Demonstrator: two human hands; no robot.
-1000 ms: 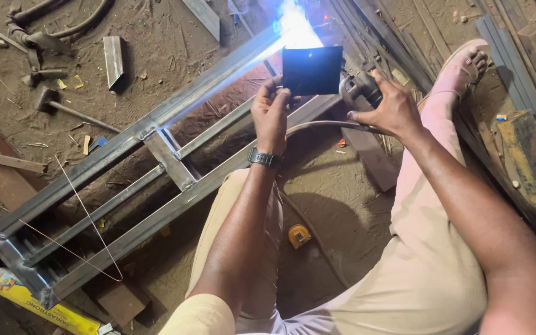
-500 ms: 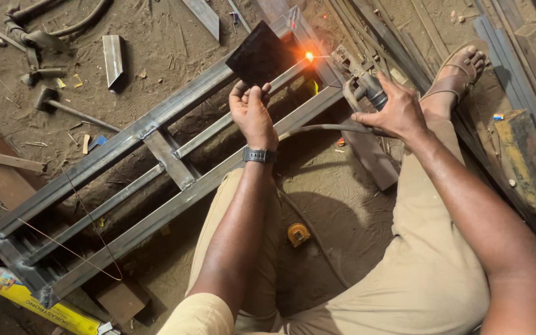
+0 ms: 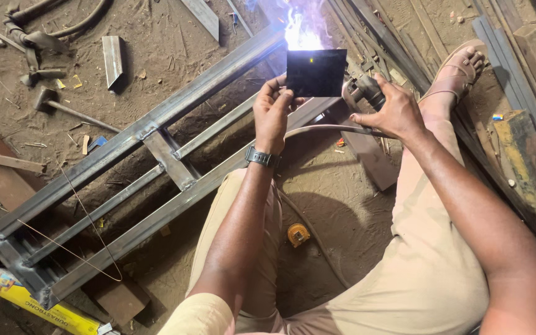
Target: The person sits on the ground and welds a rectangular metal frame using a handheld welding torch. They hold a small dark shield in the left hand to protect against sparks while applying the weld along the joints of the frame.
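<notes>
My left hand (image 3: pixel 274 111) holds a dark rectangular glass shield (image 3: pixel 316 72) upright in front of a bright welding arc (image 3: pixel 300 34) with smoke rising from it. A watch sits on that wrist. My right hand (image 3: pixel 387 111) grips a welding electrode holder (image 3: pixel 364 91), whose cable (image 3: pixel 324 129) curves back under my arm. The arc burns on the far end of a long steel frame (image 3: pixel 156 146) of square tubes lying on the dirt floor. I sit with beige trousers, and my sandalled right foot (image 3: pixel 460 68) rests beyond the hand.
A hammer (image 3: pixel 63 105) and a short metal offcut (image 3: pixel 113 56) lie on the dirt at upper left. Steel strips are stacked at the right (image 3: pixel 516 93). A yellow tape measure (image 3: pixel 298 234) lies between my legs. A yellow box (image 3: pixel 32 304) sits at bottom left, thin wire beside it.
My left hand has raised the dark shield back in front of the weld spot. The small orange glow of half a second ago is a bright flaring arc again.
</notes>
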